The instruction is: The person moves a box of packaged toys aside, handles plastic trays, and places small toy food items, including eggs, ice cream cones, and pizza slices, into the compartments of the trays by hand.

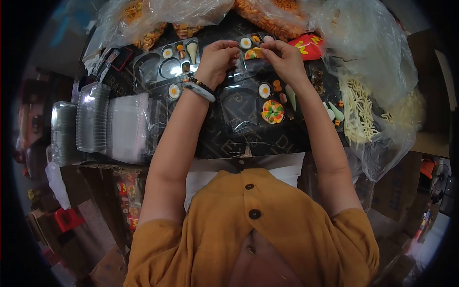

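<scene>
My left hand (218, 60) is curled at the left side of a clear plastic tray (237, 69), fingertips pressed together; what they grip, if anything, is hidden. My right hand (287, 61) pinches at the tray's right side, beside a toy pizza slice (253, 53); anything between its fingertips is too small to make out. A toy fried egg (245, 43) lies in that tray's far part. Nearer me, another clear tray (239, 107) has a fried egg (264, 90) and a round toy pizza (273, 112) at its right.
Left stand stacked clear trays (92, 117) and clear plastic sleeves (126, 126). A filled tray (146, 67) lies behind my left forearm. Bags of small orange pieces (267, 21) line the back. Right are a red fries packet (310, 47) and pale noodle-like strands (358, 110) in plastic.
</scene>
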Available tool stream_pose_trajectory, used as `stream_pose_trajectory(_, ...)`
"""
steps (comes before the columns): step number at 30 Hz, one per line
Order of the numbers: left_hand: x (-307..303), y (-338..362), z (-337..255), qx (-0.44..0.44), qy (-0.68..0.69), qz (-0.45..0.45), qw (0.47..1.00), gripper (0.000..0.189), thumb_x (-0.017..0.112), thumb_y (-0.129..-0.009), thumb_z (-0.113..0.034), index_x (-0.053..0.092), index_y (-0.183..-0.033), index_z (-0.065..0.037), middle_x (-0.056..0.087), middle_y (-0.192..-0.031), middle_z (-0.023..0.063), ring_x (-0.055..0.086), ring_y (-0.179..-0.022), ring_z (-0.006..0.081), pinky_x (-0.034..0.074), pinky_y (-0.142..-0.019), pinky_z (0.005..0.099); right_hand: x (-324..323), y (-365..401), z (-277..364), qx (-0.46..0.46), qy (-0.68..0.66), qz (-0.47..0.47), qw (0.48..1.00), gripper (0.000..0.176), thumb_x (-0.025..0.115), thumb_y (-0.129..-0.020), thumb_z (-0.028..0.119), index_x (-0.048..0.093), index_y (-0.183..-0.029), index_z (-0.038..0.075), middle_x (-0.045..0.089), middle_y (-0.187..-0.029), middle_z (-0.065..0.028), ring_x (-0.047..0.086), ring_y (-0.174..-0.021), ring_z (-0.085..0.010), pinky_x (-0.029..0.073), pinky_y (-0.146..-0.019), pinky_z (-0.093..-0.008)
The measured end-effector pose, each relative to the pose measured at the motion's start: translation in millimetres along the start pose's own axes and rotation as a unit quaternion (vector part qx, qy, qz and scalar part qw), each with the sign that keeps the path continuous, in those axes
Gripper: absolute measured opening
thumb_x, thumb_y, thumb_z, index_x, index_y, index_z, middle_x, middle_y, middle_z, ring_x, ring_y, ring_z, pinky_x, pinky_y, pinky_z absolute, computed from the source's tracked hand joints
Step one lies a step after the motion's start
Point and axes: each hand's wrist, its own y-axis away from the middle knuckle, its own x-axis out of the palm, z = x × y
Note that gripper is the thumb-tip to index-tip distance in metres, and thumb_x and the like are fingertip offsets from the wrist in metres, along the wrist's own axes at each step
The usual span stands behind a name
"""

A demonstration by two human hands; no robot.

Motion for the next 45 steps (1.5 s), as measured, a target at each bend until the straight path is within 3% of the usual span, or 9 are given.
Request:
stream_pose_trajectory(6,0.1,-2.1,0.5,0.064,-0.322,0.017,0.944,0.017,0.063,-0.078,-0.011,0.064,-0.09,0.001,0.062,-0.077,0.0064,0.059,-0.066,0.0137,0.046,-0.057,0.0234,3.8,4.3,0.2,-0.224,0.261,0.028,0.939,0.016,0.066,-0.075,0.005,0.065,-0.091,0.006,0.063,-0.082,-0.009,0.062,-0.078,-0.0219,0.048,-0.068,-0.0293)
stream_pose_trajectory(8,-0.6,-6.0,2.3,0.13,-0.473,0.025,0.871,0.021,0.069,-0.072,-0.018,0.066,-0.083,0.0,0.063,-0.073,0.0063,0.06,-0.062,0.0139,0.047,-0.058,0.0263,2.1,5.1,-6.1,-0.235,0.292,0.063,0.925,0.015,0.066,-0.074,0.007,0.066,-0.089,0.006,0.063,-0.081,-0.0096,0.062,-0.078,-0.0234,0.048,-0.067,-0.0306)
stream_pose_trajectory(17,3.2,-13.1,7.2,0.13,-0.544,0.009,0.829,0.027,0.073,-0.068,-0.021,0.066,-0.083,0.0,0.063,-0.071,0.0076,0.061,-0.063,0.015,0.048,-0.06,0.0275,2.4,6.8,0.8,-0.175,0.381,0.106,0.901,0.014,0.069,-0.071,0.015,0.068,-0.084,0.008,0.065,-0.079,-0.0082,0.062,-0.074,-0.0242,0.048,-0.066,-0.0332)
stream_pose_trajectory(20,2.0,-9.5,6.0,0.09,-0.445,0.034,0.89,0.031,0.069,-0.075,-0.01,0.061,-0.103,0.002,0.062,-0.085,0.0043,0.057,-0.075,0.0099,0.046,-0.067,0.0218,6.8,7.1,7.1,-0.178,0.399,0.09,0.895,0.016,0.068,-0.073,0.016,0.069,-0.087,0.008,0.065,-0.078,-0.0101,0.062,-0.073,-0.0237,0.048,-0.066,-0.0316)
stream_pose_trajectory(23,-1.3,0.2,2.3,0.105,-0.296,0.131,0.94,0.047,0.064,-0.078,-0.004,0.048,-0.122,0.002,0.059,-0.103,0.0069,0.057,-0.086,0.012,0.047,-0.077,0.0223,5.1,6.1,12.4,-0.049,0.278,0.054,0.958,0.019,0.066,-0.078,0.018,0.068,-0.093,0.007,0.066,-0.08,-0.0093,0.063,-0.071,-0.0193,0.048,-0.065,-0.0296)
stream_pose_trajectory(29,17.7,13.1,5.6,0.172,-0.317,0.174,0.916,0.065,0.064,-0.078,-0.001,0.032,-0.134,0.002,0.052,-0.119,0.0109,0.056,-0.099,0.0153,0.046,-0.087,0.026,7.9,1.6,19.2,0.079,0.056,0.089,0.991,0.023,0.063,-0.083,0.017,0.066,-0.099,0.001,0.066,-0.079,-0.0042,0.06,-0.071,-0.0082,0.048,-0.065,-0.0226)
stream_pose_trajectory(36,10.8,10.3,3.1,0.118,-0.354,0.207,0.904,0.056,0.063,-0.078,0.0,0.039,-0.129,0.004,0.056,-0.114,0.0121,0.057,-0.099,0.0152,0.048,-0.086,0.026,1.4,2.9,15.5,0.08,0.038,0.133,0.987,0.019,0.063,-0.082,0.012,0.063,-0.095,-0.002,0.064,-0.083,-0.0047,0.06,-0.075,-0.0092,0.048,-0.069,-0.0217)
stream_pose_trajectory(39,4.0,12.6,0.3,-0.017,-0.178,0.297,0.938,0.048,0.061,-0.08,-0.002,0.044,-0.124,0.004,0.058,-0.108,0.011,0.059,-0.093,0.0131,0.049,-0.083,0.0245,-4.2,2.7,15.0,0.056,0.061,0.175,0.981,0.017,0.063,-0.082,0.01,0.062,-0.093,-0.002,0.063,-0.085,-0.0048,0.059,-0.079,-0.0097,0.047,-0.071,-0.0229)
stream_pose_trajectory(45,0.0,2.2,5.9,-0.009,-0.133,0.142,0.981,0.027,0.062,-0.079,-0.007,0.057,-0.103,0.004,0.063,-0.086,0.0096,0.063,-0.074,0.0163,0.053,-0.069,0.0253,-18.1,-0.1,6.2,-0.032,0.152,0.096,0.983,0.012,0.063,-0.078,0.007,0.062,-0.088,0.001,0.063,-0.083,-0.0085,0.062,-0.08,-0.0178,0.048,-0.071,-0.0288)
